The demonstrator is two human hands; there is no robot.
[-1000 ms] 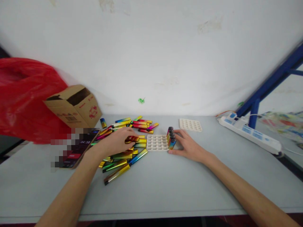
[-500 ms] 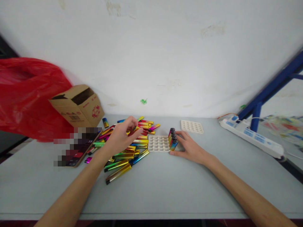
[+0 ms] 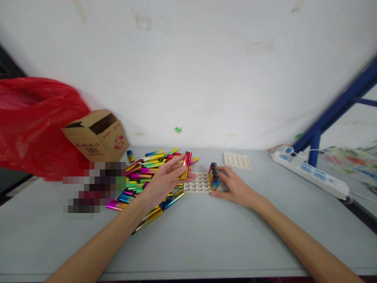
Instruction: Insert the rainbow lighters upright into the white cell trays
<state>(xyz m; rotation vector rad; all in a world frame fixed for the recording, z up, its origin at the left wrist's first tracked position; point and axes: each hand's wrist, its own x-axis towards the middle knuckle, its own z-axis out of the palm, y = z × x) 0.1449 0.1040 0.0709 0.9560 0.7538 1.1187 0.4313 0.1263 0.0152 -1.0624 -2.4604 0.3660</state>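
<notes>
My left hand [image 3: 169,177] pinches a shiny red-and-gold lighter [image 3: 187,161], upright, between thumb and fingers near the left end of a white tray with round holes [image 3: 200,182]. A short row of lighters [image 3: 214,177] with dark tops stands at the tray's right end. My right hand [image 3: 232,186] curves round this row from the right, thumb at the near end and fingertips at the far end. Beneath and beyond my left hand spreads a loose pile of metallic, many-coloured lighters [image 3: 151,158]; my hand and forearm hide part of it.
A second white holed tray [image 3: 237,160] lies near the wall. Left of the pile are an open cardboard box [image 3: 103,137], a red plastic bag [image 3: 38,125] and a blurred-out flat object [image 3: 97,188]. A white power strip [image 3: 312,175] runs along the right, beside a blue metal frame [image 3: 332,118].
My left hand has moved right from over the pile to the tray's left end, bringing up the red-and-gold lighter. My right hand stays at the standing row.
</notes>
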